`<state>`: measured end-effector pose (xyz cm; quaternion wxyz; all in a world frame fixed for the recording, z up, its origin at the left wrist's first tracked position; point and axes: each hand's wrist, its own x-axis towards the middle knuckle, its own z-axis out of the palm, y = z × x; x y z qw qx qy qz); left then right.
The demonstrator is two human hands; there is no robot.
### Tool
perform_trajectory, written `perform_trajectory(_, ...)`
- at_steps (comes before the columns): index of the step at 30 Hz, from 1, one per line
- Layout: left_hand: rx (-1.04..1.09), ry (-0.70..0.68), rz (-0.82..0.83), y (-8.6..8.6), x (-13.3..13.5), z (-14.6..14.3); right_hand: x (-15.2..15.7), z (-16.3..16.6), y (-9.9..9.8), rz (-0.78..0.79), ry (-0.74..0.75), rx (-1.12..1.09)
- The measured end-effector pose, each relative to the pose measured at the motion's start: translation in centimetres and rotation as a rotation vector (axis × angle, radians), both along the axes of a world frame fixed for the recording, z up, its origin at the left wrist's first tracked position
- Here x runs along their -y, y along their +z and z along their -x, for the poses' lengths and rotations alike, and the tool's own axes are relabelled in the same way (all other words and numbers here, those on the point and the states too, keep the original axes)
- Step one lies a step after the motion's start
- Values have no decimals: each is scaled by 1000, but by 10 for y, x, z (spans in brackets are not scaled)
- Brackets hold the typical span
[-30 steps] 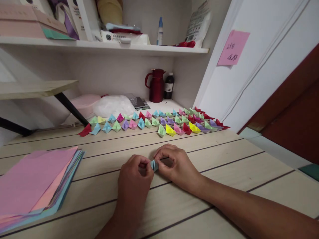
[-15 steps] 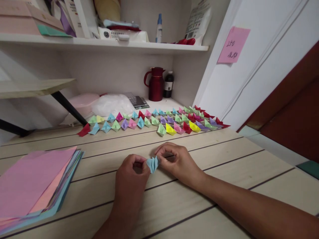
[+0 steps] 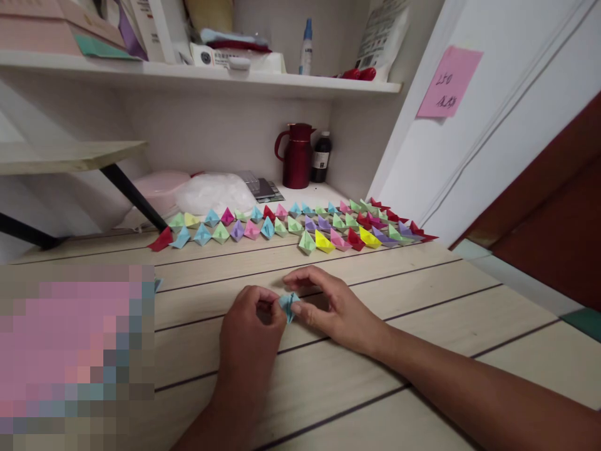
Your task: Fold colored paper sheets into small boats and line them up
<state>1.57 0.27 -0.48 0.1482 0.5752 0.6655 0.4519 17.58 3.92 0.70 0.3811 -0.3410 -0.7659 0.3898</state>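
A small folded piece of light blue paper (image 3: 288,307) is in the air just above the table, between my hands. My left hand (image 3: 251,313) pinches its left side between thumb and index finger. On the other side, my right hand (image 3: 340,307) has its thumb touching the paper's right edge, while the fingers stretch out behind it, apart from the thumb. Folds show as creased layers with a dark gap at the top. Beyond my hands stand rows of small folded paper boats (image 3: 323,241) in many colours.
A blurred-out stack of coloured paper (image 3: 84,332) lies at the left. Behind the boats are a dark red jug (image 3: 297,156), a dark bottle (image 3: 322,156) and a white plastic bag (image 3: 216,194). A black leg (image 3: 134,197) holds a raised wooden board (image 3: 70,156).
My right hand has loosened its pinch, its fingers now spread from the thumb. The blue paper has turned and looks more opened out, still in my left hand.
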Motion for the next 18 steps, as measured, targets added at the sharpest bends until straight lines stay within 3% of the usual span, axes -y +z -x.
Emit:
perform_trajectory(11,-151,-71,-113,-1,1,-6,2,8,-4,-126,-94,123)
perform_trajectory(18,-181,-73,-116,0,3,-8,3,6,-4,-178,-126,90)
